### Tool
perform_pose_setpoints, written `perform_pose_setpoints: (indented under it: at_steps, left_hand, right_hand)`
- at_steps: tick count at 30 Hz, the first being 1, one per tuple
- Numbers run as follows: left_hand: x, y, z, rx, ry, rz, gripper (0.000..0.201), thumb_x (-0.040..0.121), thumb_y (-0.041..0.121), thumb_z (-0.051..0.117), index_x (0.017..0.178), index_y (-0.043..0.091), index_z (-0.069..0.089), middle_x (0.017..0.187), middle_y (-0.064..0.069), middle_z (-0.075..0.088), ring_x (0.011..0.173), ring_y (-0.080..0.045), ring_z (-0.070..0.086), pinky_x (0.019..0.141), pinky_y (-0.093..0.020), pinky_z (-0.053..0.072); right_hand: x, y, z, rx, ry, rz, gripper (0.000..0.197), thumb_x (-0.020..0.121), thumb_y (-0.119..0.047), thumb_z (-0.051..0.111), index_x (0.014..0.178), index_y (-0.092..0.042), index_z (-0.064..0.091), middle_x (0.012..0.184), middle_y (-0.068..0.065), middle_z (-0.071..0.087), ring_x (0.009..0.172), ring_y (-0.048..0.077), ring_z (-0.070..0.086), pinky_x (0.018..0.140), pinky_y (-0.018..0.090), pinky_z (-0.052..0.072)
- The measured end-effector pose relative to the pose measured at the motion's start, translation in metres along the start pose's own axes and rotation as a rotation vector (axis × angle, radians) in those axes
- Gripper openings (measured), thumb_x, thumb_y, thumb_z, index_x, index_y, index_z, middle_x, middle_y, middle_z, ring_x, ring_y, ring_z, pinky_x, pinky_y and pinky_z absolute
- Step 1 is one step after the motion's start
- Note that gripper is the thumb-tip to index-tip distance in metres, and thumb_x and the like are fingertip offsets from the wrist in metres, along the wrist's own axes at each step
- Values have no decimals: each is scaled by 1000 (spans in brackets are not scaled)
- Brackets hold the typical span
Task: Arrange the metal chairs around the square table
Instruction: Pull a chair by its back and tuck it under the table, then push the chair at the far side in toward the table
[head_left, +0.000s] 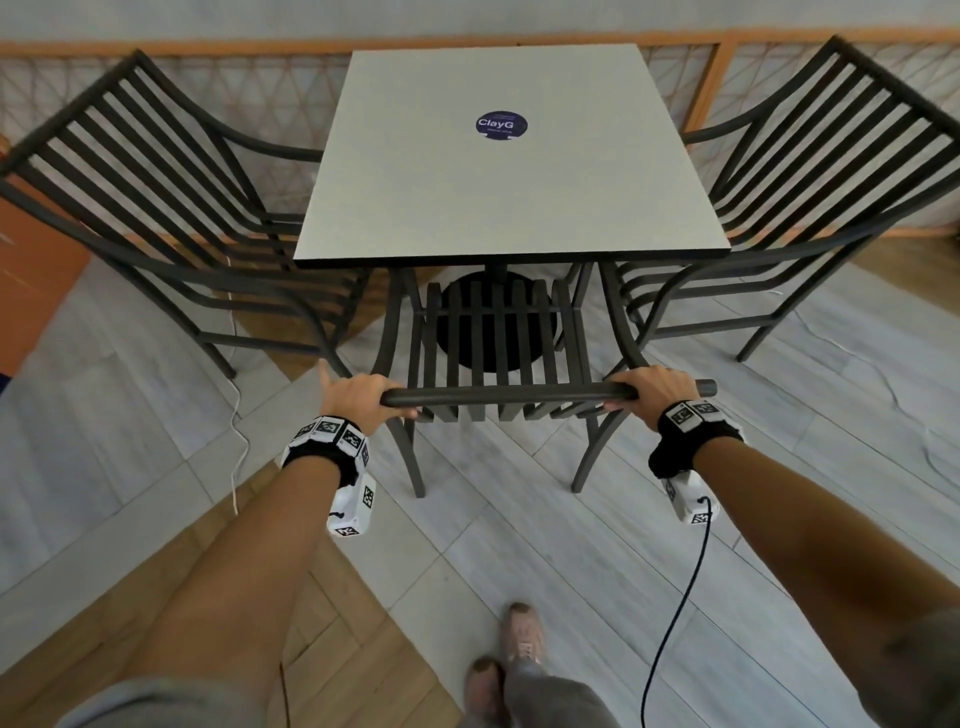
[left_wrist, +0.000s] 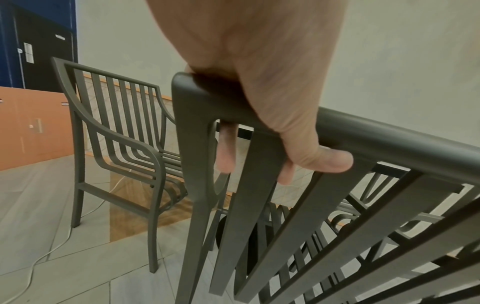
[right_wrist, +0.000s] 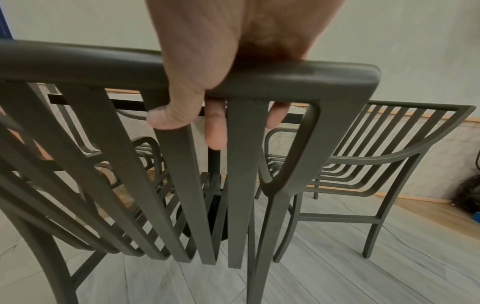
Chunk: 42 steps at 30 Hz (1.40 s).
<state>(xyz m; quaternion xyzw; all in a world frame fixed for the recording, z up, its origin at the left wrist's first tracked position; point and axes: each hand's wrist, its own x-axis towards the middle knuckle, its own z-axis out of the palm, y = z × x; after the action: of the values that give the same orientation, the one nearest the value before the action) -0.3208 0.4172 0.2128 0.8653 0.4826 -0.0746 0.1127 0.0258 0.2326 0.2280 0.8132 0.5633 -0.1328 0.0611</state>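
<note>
Right hand on chair back
Right hand (right_wrist: 233, 61) grips chair (right_wrist: 285, 78) top rail near its right corner, fingers (right_wrist: 215, 127) curled between slats; second chair (right_wrist: 389, 156) stands beyond on floor (right_wrist: 363, 277).

Near chair (head_left: 498, 332): dark grey-brown metal, matt coat, smooth slats; its top rail (right_wrist: 78, 61) is rounded with a faint sheen. Left chair (head_left: 156, 208) and right chair (head_left: 810, 171): same matt metal finish. Desk (head_left: 509, 208): pale grey top, smooth and matt, dark edge band; round sticker (head_left: 501, 124) looks glossy, though small in view. Pedestal base (head_left: 457, 343): black, probably metal. Floor (head_left: 571, 545): grey wood-grain planks, low sheen, bordered by warm wood parquet (head_left: 332, 649). Wrist bands (head_left: 691, 436): black cloth.
</note>
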Motion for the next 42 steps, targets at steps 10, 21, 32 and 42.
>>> perform_pose_setpoints:
  at_steps: [10,21,32,42]
  left_hand:
    - [-1,1,-3,-174,21,-15,26,78,55,65,83,29,67,76,6,68,82,-19,61,94,-42,33]
    - [-29,-77,-1,-474,285,159,30,79,37,72,108,32,70,108,12,73,102,-8,60,94,-33,40]
    - [28,-311,-27,-525,165,-62,10,84,28,69,86,22,76,86,5,76,80,-10,62,77,-28,50]
    - [195,-479,-35,-73,99,-14,20,92,18,50,99,17,69,99,-5,74,95,-27,63,86,-36,40]
  right_hand:
    - [-5,-10,-6,69,47,-67,14,89,-34,56,101,-28,59,94,-1,70,84,24,63,80,39,44]
    - [36,-179,-33,189,-152,-483,17,91,-36,50,105,-30,56,94,-5,67,83,15,63,74,32,52]
    - [173,-475,-86,173,-260,-730,21,91,-35,49,100,-24,64,95,2,72,84,22,65,75,36,53]
    - [358,-617,-29,101,-214,-539,35,94,-18,42,129,-13,44,130,17,54,115,36,53,95,46,46]
